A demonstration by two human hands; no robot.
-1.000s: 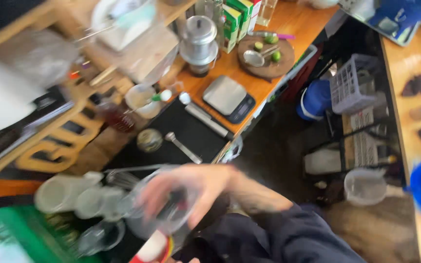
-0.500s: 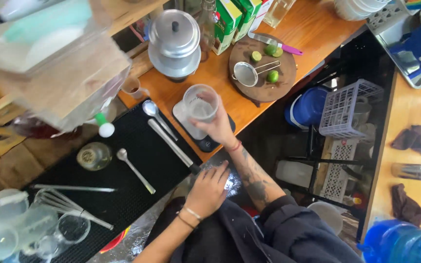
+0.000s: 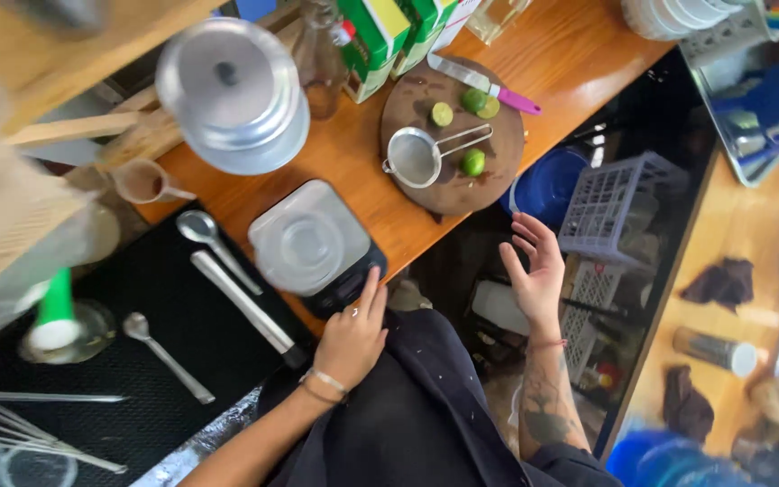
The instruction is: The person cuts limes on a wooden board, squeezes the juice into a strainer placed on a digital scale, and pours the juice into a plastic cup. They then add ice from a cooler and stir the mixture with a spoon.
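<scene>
Black mat [image 3: 137, 298], counter's left end: spoons [image 3: 218, 248], long bar tool [image 3: 245, 302]. Clear cup [image 3: 304, 243] stands on scale [image 3: 317, 248] at the counter's front edge. Left hand [image 3: 353, 338], fingers loosely curled, grasping nothing, one fingertip at the scale's front edge. Right hand [image 3: 534, 271] open, empty, off the counter. Round board [image 3: 453, 135] behind: strainer [image 3: 416, 158], limes [image 3: 472, 162]. Risk: a nudge tips the light cup off the edge.

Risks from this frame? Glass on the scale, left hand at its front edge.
1. The left hand touches the scale at its front; a push might upset the clear glass on it.
2. The scale sits near the counter edge and may slide off.
3. The knife lies across the cutting board rim, easy to catch.
</scene>
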